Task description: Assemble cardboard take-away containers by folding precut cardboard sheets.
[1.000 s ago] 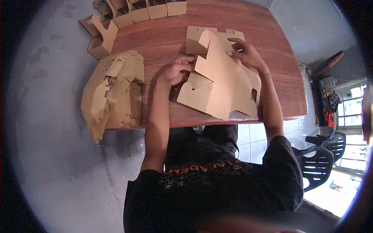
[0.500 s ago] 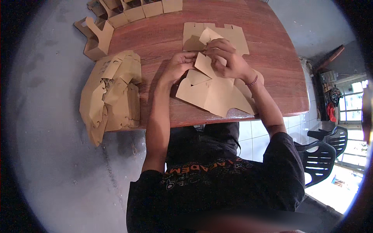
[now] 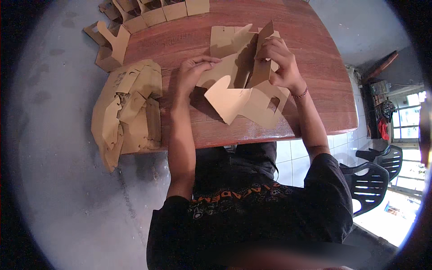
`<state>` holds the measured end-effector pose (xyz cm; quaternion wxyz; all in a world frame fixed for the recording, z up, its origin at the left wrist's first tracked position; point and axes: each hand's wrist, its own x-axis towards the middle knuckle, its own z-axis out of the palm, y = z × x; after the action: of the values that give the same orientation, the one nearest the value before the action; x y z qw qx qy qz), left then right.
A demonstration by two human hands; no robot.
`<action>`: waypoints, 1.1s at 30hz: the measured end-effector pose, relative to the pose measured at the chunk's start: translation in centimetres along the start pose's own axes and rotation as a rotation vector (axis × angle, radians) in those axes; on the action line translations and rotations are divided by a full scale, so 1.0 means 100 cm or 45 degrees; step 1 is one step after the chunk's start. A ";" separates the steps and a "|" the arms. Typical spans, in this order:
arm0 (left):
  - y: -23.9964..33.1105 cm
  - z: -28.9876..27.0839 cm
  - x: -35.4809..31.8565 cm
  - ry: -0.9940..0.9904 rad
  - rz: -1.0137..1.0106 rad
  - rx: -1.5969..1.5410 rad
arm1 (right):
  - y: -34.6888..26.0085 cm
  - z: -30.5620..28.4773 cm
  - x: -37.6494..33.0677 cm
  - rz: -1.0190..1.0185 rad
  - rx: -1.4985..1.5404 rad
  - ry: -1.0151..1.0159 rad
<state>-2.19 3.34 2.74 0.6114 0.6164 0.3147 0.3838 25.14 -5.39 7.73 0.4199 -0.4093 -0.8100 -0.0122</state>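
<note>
Nearest you, the flat cardboard cutout (image 3: 245, 96) lies on the tabletop (image 3: 315, 90) near its front edge, its long axis running from near-left to far-right, one panel folded upright at the far end. Your left hand (image 3: 191, 74) presses its left edge, fingers curled. Your right hand (image 3: 279, 60) pinches the raised panel. Further left, a stack of flat cutouts (image 3: 128, 105) overhangs the edge.

Carton (image 3: 243, 96): matt brown cardboard. Table (image 3: 324, 81): reddish wood, slight gloss. Stack (image 3: 126, 108): same matt cardboard. Chair (image 3: 373, 175): dark plastic.
</note>
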 end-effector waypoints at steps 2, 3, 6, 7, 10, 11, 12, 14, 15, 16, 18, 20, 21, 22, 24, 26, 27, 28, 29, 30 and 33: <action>0.004 0.000 -0.001 0.001 -0.060 -0.005 | -0.001 -0.001 0.001 -0.147 -0.048 -0.024; 0.008 -0.002 -0.003 0.002 -0.109 -0.016 | -0.003 -0.003 0.003 -0.148 -0.049 -0.022; 0.025 -0.007 -0.007 0.008 -0.160 -0.071 | -0.014 -0.011 0.010 -0.182 0.020 -0.020; 0.033 -0.008 -0.009 0.013 -0.165 -0.115 | -0.017 -0.014 0.013 -0.208 0.018 -0.016; 0.054 -0.006 -0.010 -0.035 -0.127 -0.044 | -0.024 -0.023 0.019 -0.261 0.010 -0.005; 0.060 -0.005 -0.010 -0.032 -0.125 -0.045 | -0.026 -0.026 0.021 -0.283 0.002 0.002; 0.067 -0.004 -0.010 -0.037 -0.078 -0.020 | -0.031 -0.030 0.024 -0.285 0.004 0.001; 0.083 -0.003 -0.009 -0.041 -0.031 0.005 | -0.042 -0.040 0.031 -0.295 -0.056 0.026; 0.094 -0.002 -0.009 -0.042 -0.009 0.075 | -0.045 -0.046 0.034 -0.295 -0.060 0.026; 0.105 -0.002 -0.009 -0.035 0.011 0.147 | -0.046 -0.050 0.037 -0.317 -0.084 0.033; 0.124 -0.006 -0.002 -0.058 0.028 0.228 | -0.050 -0.060 0.046 -0.340 -0.110 0.036; 0.143 -0.011 0.004 -0.068 0.042 0.318 | -0.053 -0.068 0.059 -0.424 0.013 0.108; 0.153 -0.012 0.007 -0.055 0.120 0.418 | -0.054 -0.071 0.064 -0.429 0.015 0.106; 0.165 -0.007 0.014 -0.067 0.221 0.509 | -0.057 -0.084 0.067 -0.419 -0.050 0.112; 0.183 -0.010 0.023 -0.038 0.269 0.572 | -0.063 -0.096 0.074 -0.410 -0.042 0.099; 0.189 -0.020 0.028 0.035 0.293 0.605 | -0.064 -0.093 0.080 -0.445 -0.084 0.131; 0.189 -0.022 0.028 0.039 0.296 0.608 | -0.064 -0.092 0.082 -0.470 -0.131 0.155; 0.188 -0.024 0.027 0.077 0.332 0.527 | -0.064 -0.090 0.083 -0.474 -0.131 0.158; 0.186 -0.025 0.027 0.115 0.368 0.445 | -0.064 -0.086 0.083 -0.471 -0.031 0.197; 0.183 -0.022 0.024 0.111 0.372 0.446 | -0.063 -0.083 0.081 -0.462 0.066 0.236; 0.166 -0.016 0.016 0.107 0.341 0.321 | -0.046 -0.080 0.075 -0.345 0.123 0.169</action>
<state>-4.10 4.58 19.37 0.4592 0.7079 0.3006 0.4446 25.06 -6.47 19.60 0.4860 -0.2738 -0.8280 -0.0570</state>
